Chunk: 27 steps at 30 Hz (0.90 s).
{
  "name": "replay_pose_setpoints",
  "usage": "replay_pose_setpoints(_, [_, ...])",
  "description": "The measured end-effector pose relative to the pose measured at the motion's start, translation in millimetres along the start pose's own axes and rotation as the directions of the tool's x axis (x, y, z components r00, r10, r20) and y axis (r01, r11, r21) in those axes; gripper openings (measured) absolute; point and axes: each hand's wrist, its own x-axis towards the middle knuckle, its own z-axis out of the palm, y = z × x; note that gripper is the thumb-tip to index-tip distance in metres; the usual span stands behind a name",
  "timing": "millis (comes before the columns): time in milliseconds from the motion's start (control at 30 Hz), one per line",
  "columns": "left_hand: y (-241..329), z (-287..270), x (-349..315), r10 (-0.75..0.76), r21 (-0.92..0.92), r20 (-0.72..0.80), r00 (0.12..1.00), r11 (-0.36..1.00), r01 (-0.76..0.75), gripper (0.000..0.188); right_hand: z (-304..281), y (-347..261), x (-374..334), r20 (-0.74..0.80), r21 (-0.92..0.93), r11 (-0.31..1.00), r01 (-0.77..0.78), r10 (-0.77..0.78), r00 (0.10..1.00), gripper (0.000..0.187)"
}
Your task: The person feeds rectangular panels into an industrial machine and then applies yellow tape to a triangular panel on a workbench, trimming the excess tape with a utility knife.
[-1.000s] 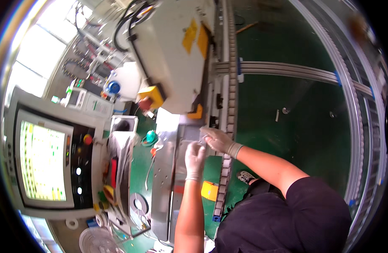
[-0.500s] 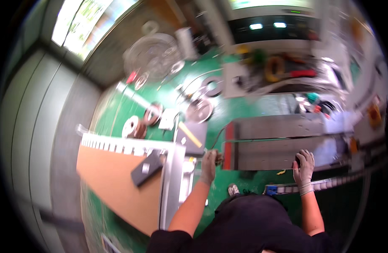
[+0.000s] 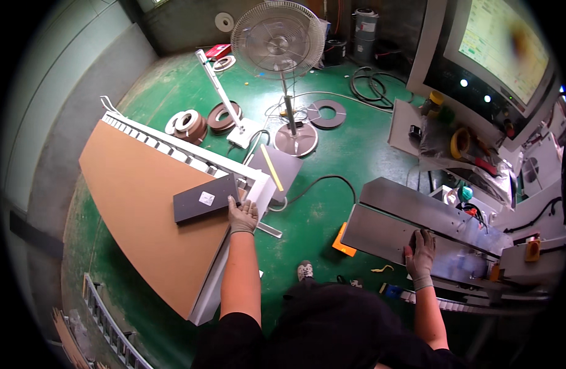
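My left hand (image 3: 242, 216), in a grey work glove, is at the right end of a dark grey rectangular board (image 3: 205, 199) with a small white label. Its fingers are apart and the thumb is close to the board's edge; whether they touch cannot be made out. The board lies flat on the brown top of a large table (image 3: 141, 203) with a pale frame. To the right, my gloved right hand (image 3: 421, 252) lies with fingers stretched out on the grey metal bed (image 3: 381, 237) of a machine, holding nothing that I can see.
A standing fan (image 3: 278, 46), edging rolls (image 3: 187, 125) and a white stand (image 3: 218, 89) are ahead on the green floor. A black cable (image 3: 326, 177) runs towards the machine. Its screen (image 3: 504, 46) is at upper right. An orange block (image 3: 344, 240) sits at the bed's left end.
My left hand has moved left from the machine bed's end to the dark board, and its fingers have opened. My right hand stays on the bed. The view has turned and become sharper.
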Motion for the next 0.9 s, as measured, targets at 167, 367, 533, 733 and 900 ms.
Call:
replay_pose_setpoints(167, [-8.7,-4.4,14.6,0.142,0.136,-0.001,0.990,0.981,-0.141,0.063,-5.0,-11.6,2.1,0.000,-0.006,1.000,-0.010,0.010,1.000,0.062])
replay_pose_setpoints(367, [1.6,-21.0,1.6,0.111,0.257,0.046,0.993,0.959,-0.119,0.044,-6.0,-12.8,0.5,-0.027,0.009,1.000,-0.027,0.027,0.999,0.058])
replay_pose_setpoints(533, [-39.1,-63.0,-35.2,-0.036,0.054,0.406,0.913,0.998,0.015,0.022,-6.0,-12.9,0.8,-0.030,0.013,0.999,-0.031,0.031,0.999,0.059])
replay_pose_setpoints(733, [-111.0,-74.4,-90.6,-0.324,0.513,0.609,0.724,0.857,-0.049,0.020,-11.0,-17.9,-4.5,-0.029,0.080,0.996,-0.041,0.044,0.999,0.060])
replay_pose_setpoints(900, [-157.7,-19.2,-171.6,-0.508,0.586,0.772,0.381,0.802,-0.117,0.023,-44.4,-49.3,5.1,0.326,0.615,0.780,-0.113,-0.121,0.937,0.074])
